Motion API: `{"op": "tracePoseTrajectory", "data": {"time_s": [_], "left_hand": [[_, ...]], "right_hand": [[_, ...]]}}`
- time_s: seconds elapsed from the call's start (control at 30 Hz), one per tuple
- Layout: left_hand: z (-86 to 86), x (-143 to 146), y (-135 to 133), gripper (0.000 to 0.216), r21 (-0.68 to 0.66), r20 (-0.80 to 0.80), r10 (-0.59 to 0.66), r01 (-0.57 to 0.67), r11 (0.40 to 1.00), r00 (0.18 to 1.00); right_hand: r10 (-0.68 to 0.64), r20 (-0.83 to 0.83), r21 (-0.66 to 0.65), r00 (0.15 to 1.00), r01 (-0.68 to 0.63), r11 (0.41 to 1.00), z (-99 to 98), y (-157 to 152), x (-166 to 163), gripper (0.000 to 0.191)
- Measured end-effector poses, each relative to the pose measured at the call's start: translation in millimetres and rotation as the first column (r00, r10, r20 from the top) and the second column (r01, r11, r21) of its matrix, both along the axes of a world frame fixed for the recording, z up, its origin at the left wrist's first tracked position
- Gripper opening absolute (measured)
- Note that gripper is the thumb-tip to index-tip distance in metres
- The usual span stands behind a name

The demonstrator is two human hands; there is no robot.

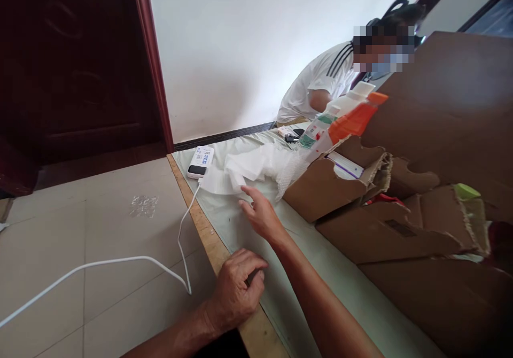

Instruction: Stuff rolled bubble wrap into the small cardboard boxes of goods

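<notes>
Across the pale-green cloth-covered tabletop (224, 215), crumpled translucent white wrap (254, 161) lies just beyond the right hand (262, 216), its fingers parted; the left hand's (239, 286) fingers curl, grip unclear.

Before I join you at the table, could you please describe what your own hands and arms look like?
Both the left hand and the right hand are ungloved. The left forearm and right forearm show no sleeves, watch or markings.
</notes>
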State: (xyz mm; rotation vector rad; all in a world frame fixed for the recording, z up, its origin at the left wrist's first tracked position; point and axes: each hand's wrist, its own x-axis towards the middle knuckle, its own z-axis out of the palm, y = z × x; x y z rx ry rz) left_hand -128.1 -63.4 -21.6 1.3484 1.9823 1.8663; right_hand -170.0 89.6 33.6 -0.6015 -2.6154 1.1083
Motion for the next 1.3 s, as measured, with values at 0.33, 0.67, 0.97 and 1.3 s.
{"op": "tracePoseTrajectory", "data": {"time_s": [0.33,0.67,0.97,1.3], "left_hand": [[7.3,9,-6,0.07,0.138,0.638,-0.342,0.334,0.932,0.69],[24.9,58,18,0.046,0.208,0.906,-0.246,0.144,0.967,0.344],[55.0,86,-14,0.052,0.281,0.883,-0.408,0.436,0.855,0.23],[55.1,63,-34,0.047,0.181,0.935,-0.277,0.377,0.908,0.219]], "right_hand": [[-0.39,-0.197,-0.745,0.899,0.121,0.656,16.4,-34,145,0.047],[-0.586,-0.028,-0.722,0.809,0.389,0.572,-11.8,-99,271,0.044],[-0.608,-0.132,-0.132,0.782,0.594,0.793,-5.5,-80,302,0.064],[-0.721,-0.07,-0.093,0.689,0.715,0.693,-35.4,-50,308,0.042]]}}
